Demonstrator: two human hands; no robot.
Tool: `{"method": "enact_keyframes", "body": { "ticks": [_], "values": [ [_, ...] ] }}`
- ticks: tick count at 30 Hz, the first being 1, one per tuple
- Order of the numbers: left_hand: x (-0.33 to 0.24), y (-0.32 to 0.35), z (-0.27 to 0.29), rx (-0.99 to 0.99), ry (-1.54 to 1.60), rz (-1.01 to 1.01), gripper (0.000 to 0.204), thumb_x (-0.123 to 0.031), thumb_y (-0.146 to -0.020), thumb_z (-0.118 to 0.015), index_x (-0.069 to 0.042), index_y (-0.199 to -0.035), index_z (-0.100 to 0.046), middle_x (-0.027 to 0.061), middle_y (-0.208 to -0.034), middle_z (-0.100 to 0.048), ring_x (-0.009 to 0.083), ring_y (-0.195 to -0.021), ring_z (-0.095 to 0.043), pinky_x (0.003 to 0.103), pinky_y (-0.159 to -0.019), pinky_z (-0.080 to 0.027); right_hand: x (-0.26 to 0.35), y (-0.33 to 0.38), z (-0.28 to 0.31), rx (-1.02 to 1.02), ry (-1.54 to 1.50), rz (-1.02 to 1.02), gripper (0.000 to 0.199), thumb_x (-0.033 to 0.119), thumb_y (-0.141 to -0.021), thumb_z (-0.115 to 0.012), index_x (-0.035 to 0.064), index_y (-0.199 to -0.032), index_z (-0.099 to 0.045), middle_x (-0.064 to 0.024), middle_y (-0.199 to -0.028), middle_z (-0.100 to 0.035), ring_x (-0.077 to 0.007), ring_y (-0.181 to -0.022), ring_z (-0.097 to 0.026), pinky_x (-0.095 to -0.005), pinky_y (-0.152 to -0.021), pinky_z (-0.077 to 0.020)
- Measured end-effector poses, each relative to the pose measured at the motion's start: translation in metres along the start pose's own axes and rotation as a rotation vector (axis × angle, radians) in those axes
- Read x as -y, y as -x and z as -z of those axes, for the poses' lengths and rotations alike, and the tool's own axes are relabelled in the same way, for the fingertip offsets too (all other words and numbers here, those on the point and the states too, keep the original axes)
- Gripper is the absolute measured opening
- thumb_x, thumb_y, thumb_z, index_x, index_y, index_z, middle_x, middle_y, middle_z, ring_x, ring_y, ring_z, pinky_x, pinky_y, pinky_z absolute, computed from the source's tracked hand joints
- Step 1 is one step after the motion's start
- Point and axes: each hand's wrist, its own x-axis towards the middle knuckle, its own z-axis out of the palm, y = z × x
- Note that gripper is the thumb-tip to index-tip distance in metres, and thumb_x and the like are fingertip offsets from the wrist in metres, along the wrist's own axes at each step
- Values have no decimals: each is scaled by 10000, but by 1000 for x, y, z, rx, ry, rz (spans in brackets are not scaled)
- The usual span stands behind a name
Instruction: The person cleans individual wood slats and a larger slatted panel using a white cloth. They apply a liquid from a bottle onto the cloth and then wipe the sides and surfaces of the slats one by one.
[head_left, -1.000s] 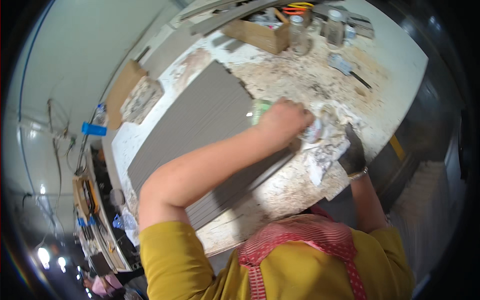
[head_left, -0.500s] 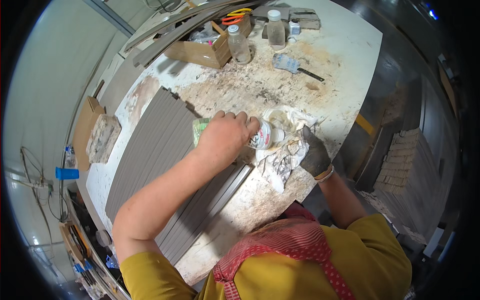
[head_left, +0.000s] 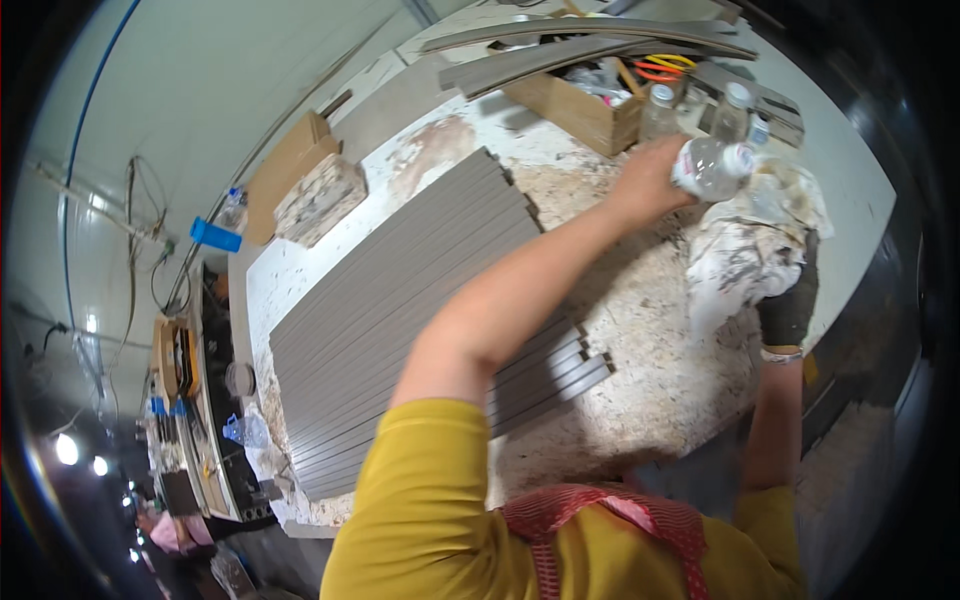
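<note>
My bare left hand [head_left: 648, 188] is closed round a clear plastic bottle [head_left: 712, 170] with a white cap, tilted so that the cap points right. Beside it my right hand [head_left: 790, 305], in a dark glove, grips a white cloth [head_left: 735, 265] with dark stains. The cloth hides most of that hand's fingers. At the cloth's upper part is a pale, see-through patch that I cannot make out. Left of both hands lies a broad row of grey strips [head_left: 400, 290], laid side by side on the stained white table [head_left: 660, 370].
Beyond my left hand stand glass bottles [head_left: 733, 105] and a wooden box [head_left: 580, 110] with orange-handled scissors [head_left: 660, 68]. Long grey strips [head_left: 590, 45] lie across the back. A cardboard piece [head_left: 290, 170], a stained block [head_left: 320, 200] and a blue cup [head_left: 215, 235] are at the left.
The view has swung left, so the table appears further right. My left hand has carried the bottle away from the grey strips, toward the glass bottles. My right hand has gathered the cloth.
</note>
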Motion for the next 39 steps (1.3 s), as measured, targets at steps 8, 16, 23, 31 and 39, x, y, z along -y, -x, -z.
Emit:
{"method": "enact_keyframes", "body": {
  "ticks": [8,16,23,31,39],
  "values": [
    [52,-25,-68,-385,230,156,650,-94,-576,-819,-58,-1160,-537,173,-1138,-525,383,-1086,-508,420,-944,-428,-26,55,37,-415,-425,-421,425,291,-1015,-355,-14,-1292,-460,-120,-1164,-596,-218,-1023,-608,-362,-889,-500],
    [55,-6,-25,-351,-83,139,761,-271,-675,-812,-14,-1301,-463,179,-1199,-541,339,-1121,-522,411,-968,-423,-52,116,81,121,-687,-393,521,364,-1007,-374,3,-1384,-361,-123,-1390,-445,-246,-1211,-489,-396,-1021,-401],
    [-12,231,182,-87,-95,672,468,-321,-884,-640,-74,-1272,-558,104,-1177,-621,229,-1119,-577,374,-966,-446,-12,111,121,-56,-526,-391,490,305,-998,-405,-13,-1370,-387,-141,-1368,-467,-253,-1218,-487,-389,-1039,-386],
    [-142,495,245,-26,-307,908,901,-420,-708,-739,0,-1406,-353,223,-1439,-369,364,-1337,-358,453,-1082,-291,90,106,-5,-64,-382,-324,495,314,-967,-478,0,-1347,-426,-167,-1352,-489,-289,-1237,-479,-430,-1079,-355],
    [-129,574,242,279,-827,728,1048,-559,-629,-739,-37,-1430,-310,186,-1532,-216,384,-1397,-222,524,-1109,-176,40,250,-282,964,798,444,468,397,-931,-531,61,-1256,-533,-132,-1159,-590,-232,-1088,-567,-365,-998,-420]
  ]
}}
